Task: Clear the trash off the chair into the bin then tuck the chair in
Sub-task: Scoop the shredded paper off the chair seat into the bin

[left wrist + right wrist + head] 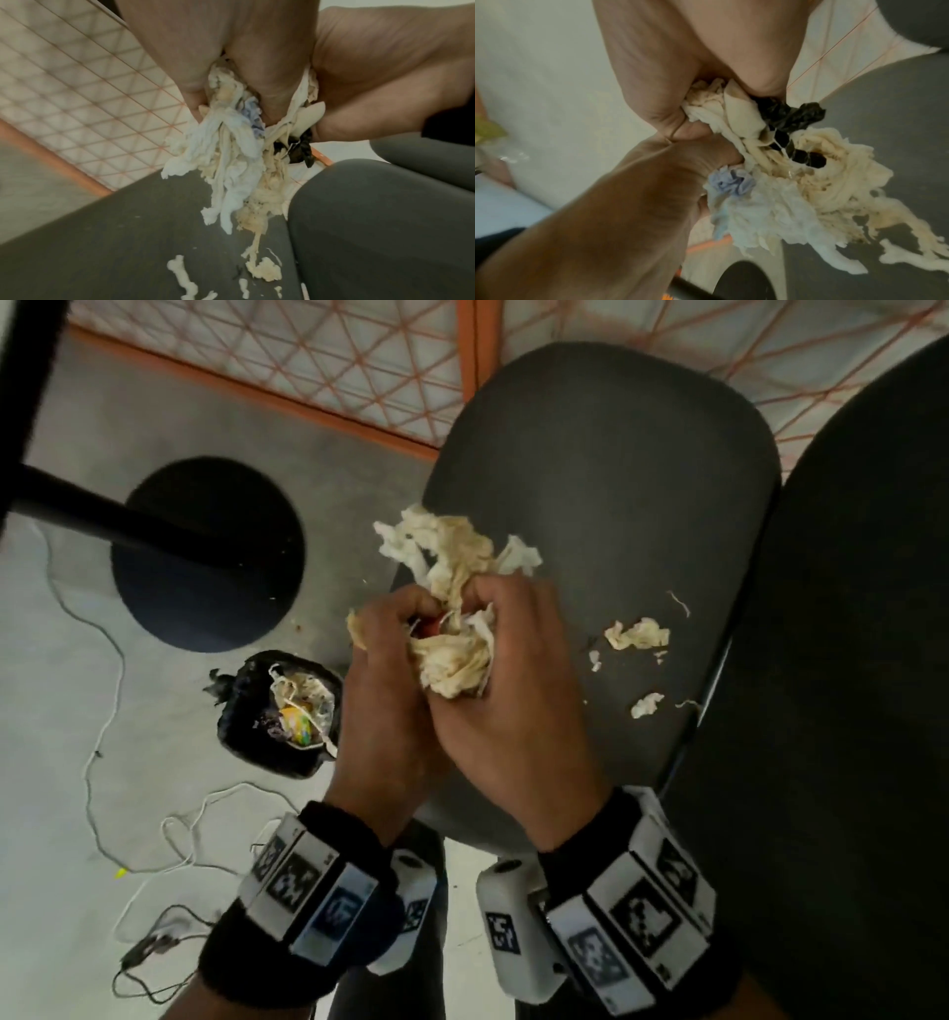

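wrists: two black wristbands carrying white marker blocks fill the bottom of the head view; both forearms reach up-frame over the chair seat point(606, 469)
left hand point(382, 670): fingers curled round the left side of the trash wad point(452, 654), knuckles pressed against the other hand; the grasp looks meant to stop loose shreds slipping out sideways
right hand point(506, 711): fingers clenched over the right side of the same wad; the two hands squeeze it together at the centre of the frame, probably so that it travels as one bundle
trash wad: crumpled cream and white tissue with a blue scrap point(734, 182) and a bit of black plastic point(795, 115) caught in it; a red speck shows between the thumbs; a tail of it spills up-frame onto the seat, so it is gathered but seemingly not yet fully lifted clear
leftover scraps point(637, 634): several small tissue bits lie on the seat right of centre, apart from the hands; another pass seems needed
bin point(280, 711): small, lined in black, on the floor at left of centre, just beside the seat's edge; tissue and a yellow wrapper already lie inside
surroundings: round black table base point(205, 557) at upper left; white cable point(102, 711) trailing across the floor; chair back point(847, 711) dark along the right edge
stage: judged mid-clearing; chair not yet tucked in
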A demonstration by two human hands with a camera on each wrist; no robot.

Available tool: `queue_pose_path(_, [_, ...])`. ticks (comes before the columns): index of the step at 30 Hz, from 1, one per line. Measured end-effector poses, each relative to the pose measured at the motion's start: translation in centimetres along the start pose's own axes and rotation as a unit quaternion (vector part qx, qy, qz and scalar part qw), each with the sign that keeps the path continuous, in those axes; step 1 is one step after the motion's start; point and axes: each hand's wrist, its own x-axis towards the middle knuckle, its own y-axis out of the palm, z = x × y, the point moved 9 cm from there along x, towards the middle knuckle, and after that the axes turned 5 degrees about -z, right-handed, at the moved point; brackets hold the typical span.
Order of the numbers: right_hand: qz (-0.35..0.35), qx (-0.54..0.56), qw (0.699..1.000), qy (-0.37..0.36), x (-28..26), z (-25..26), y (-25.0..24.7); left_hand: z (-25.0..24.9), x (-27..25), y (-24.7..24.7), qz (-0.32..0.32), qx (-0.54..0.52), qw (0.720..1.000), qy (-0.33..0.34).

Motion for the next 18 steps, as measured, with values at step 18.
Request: queue_pose_path(18, [0.273,0.027,0.962,-0.013,-3.8,-12.9,44.1,40.1,-1.9,-16.1,-0.185,0.207,0.952,-0.128])
